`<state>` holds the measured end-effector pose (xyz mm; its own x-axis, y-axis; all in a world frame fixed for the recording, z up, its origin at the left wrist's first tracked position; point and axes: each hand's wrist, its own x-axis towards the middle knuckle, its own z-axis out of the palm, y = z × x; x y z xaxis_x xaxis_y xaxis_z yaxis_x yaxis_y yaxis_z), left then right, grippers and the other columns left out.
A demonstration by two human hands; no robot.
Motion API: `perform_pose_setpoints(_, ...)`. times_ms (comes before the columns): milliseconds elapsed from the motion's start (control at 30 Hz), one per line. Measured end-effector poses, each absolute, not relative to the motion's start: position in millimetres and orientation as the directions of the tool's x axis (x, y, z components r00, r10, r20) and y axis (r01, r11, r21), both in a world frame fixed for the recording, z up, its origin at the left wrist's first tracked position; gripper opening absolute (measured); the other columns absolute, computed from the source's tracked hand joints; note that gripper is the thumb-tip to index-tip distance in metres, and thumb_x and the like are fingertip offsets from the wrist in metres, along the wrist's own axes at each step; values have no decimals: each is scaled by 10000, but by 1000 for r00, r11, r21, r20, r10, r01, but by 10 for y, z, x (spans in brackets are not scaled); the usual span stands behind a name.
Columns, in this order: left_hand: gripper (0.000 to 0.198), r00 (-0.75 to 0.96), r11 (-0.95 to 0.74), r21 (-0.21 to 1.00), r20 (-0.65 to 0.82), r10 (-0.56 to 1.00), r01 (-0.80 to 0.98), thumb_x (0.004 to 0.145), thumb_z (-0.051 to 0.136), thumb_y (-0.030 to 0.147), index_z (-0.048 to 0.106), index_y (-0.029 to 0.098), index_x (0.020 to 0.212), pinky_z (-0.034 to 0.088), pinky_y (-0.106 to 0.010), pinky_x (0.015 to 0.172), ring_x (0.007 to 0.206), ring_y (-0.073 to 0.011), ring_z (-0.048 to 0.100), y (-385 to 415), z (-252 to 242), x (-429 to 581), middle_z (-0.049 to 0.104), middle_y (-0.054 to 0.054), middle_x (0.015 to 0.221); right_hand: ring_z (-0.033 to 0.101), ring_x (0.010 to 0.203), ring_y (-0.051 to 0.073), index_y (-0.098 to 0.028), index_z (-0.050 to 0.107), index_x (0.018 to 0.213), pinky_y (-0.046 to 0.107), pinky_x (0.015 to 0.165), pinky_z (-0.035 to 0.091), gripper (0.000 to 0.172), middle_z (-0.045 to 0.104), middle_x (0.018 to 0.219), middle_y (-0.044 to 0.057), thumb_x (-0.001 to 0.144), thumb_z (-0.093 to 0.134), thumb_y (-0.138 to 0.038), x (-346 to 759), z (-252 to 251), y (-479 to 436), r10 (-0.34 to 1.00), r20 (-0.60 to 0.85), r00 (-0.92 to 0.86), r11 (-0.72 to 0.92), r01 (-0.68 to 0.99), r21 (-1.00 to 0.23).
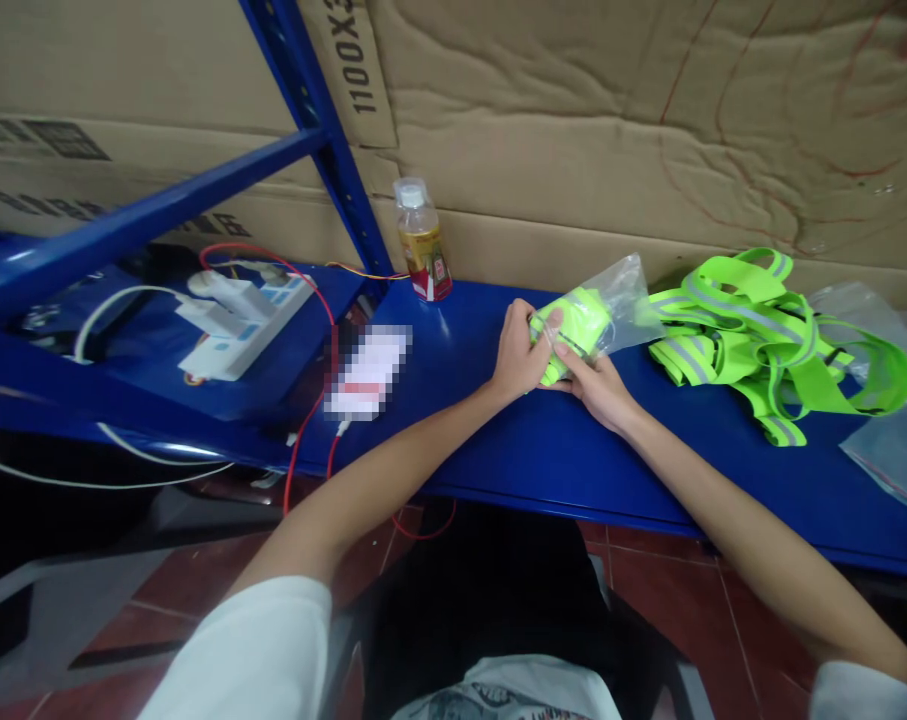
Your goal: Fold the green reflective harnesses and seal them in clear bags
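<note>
A white short-sleeved T-shirt [565,688] is worn; a dark printed graphic [483,702] is seen on its chest. The left sleeve [250,650] and right sleeve [865,692] are cut short, plain white. Forearms, left hand [519,352] and right hand [601,388] are left bare.

This looks like a small packing workshop or stockroom. A blue steel rack shelf [498,440] serves as the bench. Flattened shipping cardboard [573,120] lines the wall behind it. A heap of neon reflective straps [775,340] lies beside clear plastic bags [888,450], and a power strip [235,325] trails cables above red floor tiles [198,590].
</note>
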<state>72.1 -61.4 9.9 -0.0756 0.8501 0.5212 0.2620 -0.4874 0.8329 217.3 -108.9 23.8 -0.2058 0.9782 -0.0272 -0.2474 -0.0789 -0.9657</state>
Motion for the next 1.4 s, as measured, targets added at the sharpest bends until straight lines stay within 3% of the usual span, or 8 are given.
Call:
perform_pose_setpoints(133,312,21,-413,882,420,907,227,1140,474,520,409,268,967,458,-411,808,900,-222,592,-636,95,708,597,-49,967,755,1266,342,-285,732,1411,501,1009,705,746,824,1277,73,758,985,-539,2205,203,-1069,990,-37,-134,-69,-244,-967)
perform_pose_setpoints(300,184,155,-351,900,320,935,258,1119,499,433,447,276,1037,438,-408,755,865,-232,602,-646,174,610,634,-42,1020,775,1222,344,-267,769,1322,495,976,711,697,837,1231,81,720,1014,-519,2232,197,-1041,997,-11,-79,-33,-282,-959)
perform_pose_setpoints(533,119,302,-504,862,467,831,54,1096,487,371,515,256,1093,543,-366,887,999,-210,660,-508,153,537,683,-53,1131,754,1281,352,-312,760,1285,511,945,718,618,811,1321,70,767,970,-576,2297,264,-1025,999,24,-47,11,-253,-967)
perform_pose_setpoints(700,253,279,-471,880,468,839,-60,1108,558,457,529,241,980,572,-316,810,887,-174,657,-444,162,570,662,-38,995,740,1310,357,-307,764,1282,531,979,705,615,800,1352,82,772,958,-591,2368,283,-1000,995,49,-90,32,-188,-982)
perform_pose_setpoints(867,487,167,-460,876,481,861,-147,968,744,657,527,228,889,510,-285,656,712,-128,599,-455,141,593,620,-6,873,779,1214,352,-293,780,1236,556,997,708,648,832,1238,73,688,1028,-535,2408,302,-1003,996,11,-94,-3,-148,-989)
perform_pose_setpoints(1100,605,26,-261,956,266,963,-136,838,872,676,499,211,736,478,-256,566,631,-100,544,-492,157,650,583,26,726,810,1011,337,-255,758,1267,545,775,763,726,824,1160,83,657,1046,-524,2431,264,-988,991,57,-119,43,-118,-992)
perform_pose_setpoints(1267,529,171,-70,944,131,977,-322,842,890,631,616,181,800,621,-258,703,760,-108,665,-498,158,676,700,-8,835,786,834,304,-237,777,1094,515,724,724,594,827,990,82,648,1049,-520,2478,213,-911,970,244,2,244,-16,-970)
perform_pose_setpoints(1400,449,263,-93,948,177,948,-304,883,864,597,704,178,903,676,-291,794,855,-133,738,-437,158,635,760,-36,930,768,794,285,-236,756,975,481,709,695,531,818,932,79,661,1029,-567,2483,250,-896,971,233,51,234,-8,-972)
